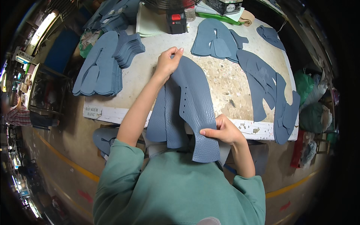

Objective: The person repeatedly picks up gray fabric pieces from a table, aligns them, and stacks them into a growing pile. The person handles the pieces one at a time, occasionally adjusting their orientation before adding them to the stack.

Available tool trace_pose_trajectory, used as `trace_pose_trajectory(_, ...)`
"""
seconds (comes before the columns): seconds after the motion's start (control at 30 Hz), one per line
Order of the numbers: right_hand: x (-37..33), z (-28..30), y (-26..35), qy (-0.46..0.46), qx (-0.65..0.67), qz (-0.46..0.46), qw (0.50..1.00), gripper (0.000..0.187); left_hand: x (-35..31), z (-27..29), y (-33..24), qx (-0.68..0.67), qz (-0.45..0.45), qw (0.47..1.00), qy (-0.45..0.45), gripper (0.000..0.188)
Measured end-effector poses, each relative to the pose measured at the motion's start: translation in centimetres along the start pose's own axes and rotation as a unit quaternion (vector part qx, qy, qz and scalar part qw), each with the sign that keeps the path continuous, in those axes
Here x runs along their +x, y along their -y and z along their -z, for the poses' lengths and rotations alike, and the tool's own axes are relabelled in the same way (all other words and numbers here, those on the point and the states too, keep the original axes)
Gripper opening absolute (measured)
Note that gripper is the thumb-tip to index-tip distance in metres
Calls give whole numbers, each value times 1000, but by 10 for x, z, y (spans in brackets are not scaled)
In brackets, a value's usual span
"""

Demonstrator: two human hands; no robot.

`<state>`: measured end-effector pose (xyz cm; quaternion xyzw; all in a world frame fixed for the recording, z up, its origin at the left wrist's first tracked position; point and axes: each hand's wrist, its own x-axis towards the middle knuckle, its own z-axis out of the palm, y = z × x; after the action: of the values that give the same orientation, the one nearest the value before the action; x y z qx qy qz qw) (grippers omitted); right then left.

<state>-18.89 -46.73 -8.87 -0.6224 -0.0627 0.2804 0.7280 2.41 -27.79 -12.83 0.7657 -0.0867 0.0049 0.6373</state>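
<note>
One blue-grey pebbled-leather panel with a punched row of holes (200,93) is suspended over the near edge of the worn, stained white bench (225,86). Two hands support it: the left grip (168,64) pinches the upper end; the right grip (227,131) clasps the lower right side, thumb uppermost. Bench, left: one tall stack of round-topped blue-grey panels (103,75); one stack of small curved blue-grey pieces (128,48). Far side: one black box with red top section (176,25). Grey floor (84,148): one yellow line (71,161) visible at left.

Holding blue leather (198,97) mid-frame, pinched above centre by the left hand (168,63), gripped right of centre by the right hand (225,130); showing a stack (107,75) at upper left.
</note>
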Motion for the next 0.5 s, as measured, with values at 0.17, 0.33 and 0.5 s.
trace_pose_trajectory(0.17,-23,-3,-15,23,-32,16,999,33,1,-1,1,11,7,1000,-4,37)
trace_pose_trajectory(0.33,-47,-3,-11,91,33,-32,995,29,0,-4,1,17,-5,1000,-1,36)
trace_pose_trajectory(0.5,-39,18,19,275,-59,100,954,12,-4,-20,-4,-2,10,999,48,36)
